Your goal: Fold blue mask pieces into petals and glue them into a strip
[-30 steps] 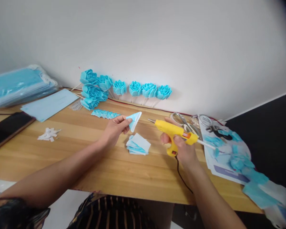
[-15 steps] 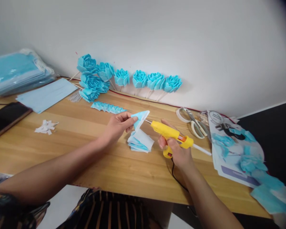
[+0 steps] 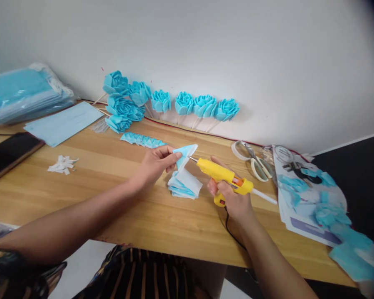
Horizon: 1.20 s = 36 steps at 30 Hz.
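My left hand [image 3: 162, 162] pinches a folded blue-and-white fabric triangle [image 3: 183, 155] between thumb and fingers, above the table. Wrapped round the handle of a yellow hot glue gun [image 3: 222, 173] is my right hand [image 3: 233, 197]; the gun's metal nozzle meets the face of the triangle near its white edge. A white glue stick [image 3: 264, 196] juts from the gun's back end. Just below the triangle lies a small stack of fabric pieces [image 3: 183, 187], blue and white. A row of folded blue pieces [image 3: 143, 140] rests behind my left hand.
Several blue fabric roses [image 3: 184, 104] on sticks lean against the wall. At left are a bagged stack of blue sheets [image 3: 15, 97], loose sheets [image 3: 65, 122], a phone [image 3: 12, 155] and white scraps [image 3: 62, 165]. Scissors [image 3: 258, 164] and a printed sheet [image 3: 305, 224] lie at right.
The glue gun's nozzle has moved slightly left relative to the triangle, from its edge onto its face. Both hands keep their holds. The whole view has shifted a little.
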### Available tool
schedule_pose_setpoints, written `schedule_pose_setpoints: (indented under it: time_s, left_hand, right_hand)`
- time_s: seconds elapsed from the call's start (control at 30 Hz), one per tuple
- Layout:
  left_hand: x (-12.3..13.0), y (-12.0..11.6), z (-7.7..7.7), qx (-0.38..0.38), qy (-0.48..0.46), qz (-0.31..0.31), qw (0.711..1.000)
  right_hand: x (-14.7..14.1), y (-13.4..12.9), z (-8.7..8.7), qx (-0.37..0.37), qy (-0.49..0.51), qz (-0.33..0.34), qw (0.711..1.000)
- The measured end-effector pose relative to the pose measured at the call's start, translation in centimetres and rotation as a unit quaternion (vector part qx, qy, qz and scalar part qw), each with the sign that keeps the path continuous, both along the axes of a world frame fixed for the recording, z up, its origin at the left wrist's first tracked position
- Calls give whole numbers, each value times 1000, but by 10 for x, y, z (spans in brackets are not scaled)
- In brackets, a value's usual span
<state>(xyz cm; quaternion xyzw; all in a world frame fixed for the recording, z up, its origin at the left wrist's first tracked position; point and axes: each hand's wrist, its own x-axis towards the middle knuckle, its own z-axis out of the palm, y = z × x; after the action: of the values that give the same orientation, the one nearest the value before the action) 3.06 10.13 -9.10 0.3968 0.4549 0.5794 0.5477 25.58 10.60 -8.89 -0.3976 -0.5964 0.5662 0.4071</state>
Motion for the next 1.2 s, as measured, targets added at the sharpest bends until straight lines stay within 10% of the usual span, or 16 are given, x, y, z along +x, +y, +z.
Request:
schedule_pose_setpoints:
  time_s: [1.03, 1.2]
  left_hand:
    - [-3, 2, -2, -10, -83, -15, 996]
    - [-3, 4, -4, -18, -107, -1, 994]
  right_hand:
    - [16, 1, -6, 97, -154, -31, 983]
    - [17, 0, -9, 110, -49, 19, 993]
